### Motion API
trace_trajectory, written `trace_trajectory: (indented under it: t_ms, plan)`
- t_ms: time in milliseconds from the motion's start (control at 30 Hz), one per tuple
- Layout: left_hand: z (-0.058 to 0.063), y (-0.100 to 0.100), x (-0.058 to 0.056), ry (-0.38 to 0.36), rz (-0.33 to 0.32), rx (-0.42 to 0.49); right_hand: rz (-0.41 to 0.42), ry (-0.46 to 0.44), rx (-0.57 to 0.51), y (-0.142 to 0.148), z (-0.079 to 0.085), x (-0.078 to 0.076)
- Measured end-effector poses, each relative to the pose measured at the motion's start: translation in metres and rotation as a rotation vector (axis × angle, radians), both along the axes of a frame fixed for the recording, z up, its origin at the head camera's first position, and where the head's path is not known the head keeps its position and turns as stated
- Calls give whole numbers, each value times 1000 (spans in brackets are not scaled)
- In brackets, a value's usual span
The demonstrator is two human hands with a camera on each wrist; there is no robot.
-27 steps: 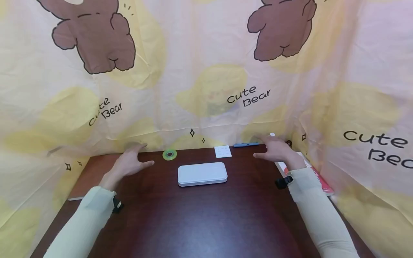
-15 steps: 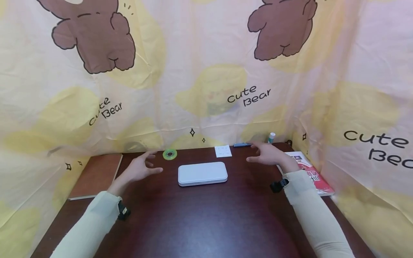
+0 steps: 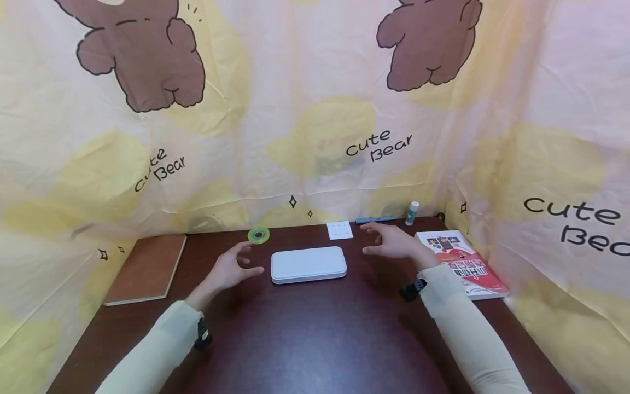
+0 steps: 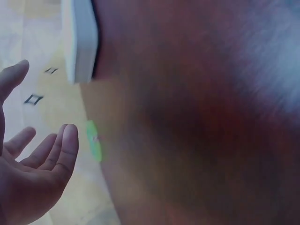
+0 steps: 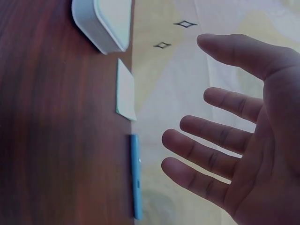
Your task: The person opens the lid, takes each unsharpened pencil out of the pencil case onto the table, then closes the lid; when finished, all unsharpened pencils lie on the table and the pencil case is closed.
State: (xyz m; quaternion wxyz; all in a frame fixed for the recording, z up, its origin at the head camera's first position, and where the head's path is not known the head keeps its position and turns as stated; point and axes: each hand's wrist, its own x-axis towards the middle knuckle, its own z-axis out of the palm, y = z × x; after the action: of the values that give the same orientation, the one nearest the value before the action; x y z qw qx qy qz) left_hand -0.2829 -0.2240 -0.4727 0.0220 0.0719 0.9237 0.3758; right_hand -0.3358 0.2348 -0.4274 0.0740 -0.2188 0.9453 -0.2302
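Note:
A white rounded case [image 3: 309, 265] lies flat near the middle of the dark wooden table [image 3: 315, 334]. To its left hovers my left hand [image 3: 228, 270], fingers relaxed and holding nothing; the left wrist view shows that hand [image 4: 35, 173] apart from the case [image 4: 83, 42]. On the other side my right hand [image 3: 394, 241] is spread in the air, thumb and fingers apart. In the right wrist view the right hand [image 5: 239, 140] has an empty palm, with the case's corner [image 5: 105, 23] some way off. Neither hand touches the case.
Along the back edge are a green tape roll [image 3: 258, 235], a white notepad [image 3: 339, 230], a blue pen [image 3: 375, 220] and an upright glue stick [image 3: 412, 213]. A brown notebook [image 3: 146, 269] lies left, a red-and-white book [image 3: 465, 262] right. A printed curtain [image 3: 305, 109] hangs behind.
Both hands have come inward and slightly nearer, toward the white case from either side. The brown notebook, pen and glue stick are now uncovered. The case has not moved.

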Motion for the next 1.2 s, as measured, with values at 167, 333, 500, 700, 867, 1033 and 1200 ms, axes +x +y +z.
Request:
trace_trajectory:
  t_ms: [167, 333, 500, 700, 867, 1033, 1200]
  plan:
    - [-14, 12, 1, 10, -5, -9, -4, -17, 15, -12, -11, -1]
    - [-24, 23, -1, 8, -19, -13, 13, -43, -2, -23, -22, -1]
    - [-29, 31, -4, -4, -20, 9, 40, -76, -45, -35, -30, 0]
    - [-34, 38, -7, -20, -30, 0, 67, -92, -39, -51, -40, 1]
    - [-37, 44, -9, -24, -32, -11, 93, -66, -20, -61, -45, -1]
    - [-38, 49, -11, -21, -40, -30, 129, -45, -9, -69, -49, -3]
    - [-39, 54, -10, -43, -32, -46, 156, -35, 7, -77, -54, -2]
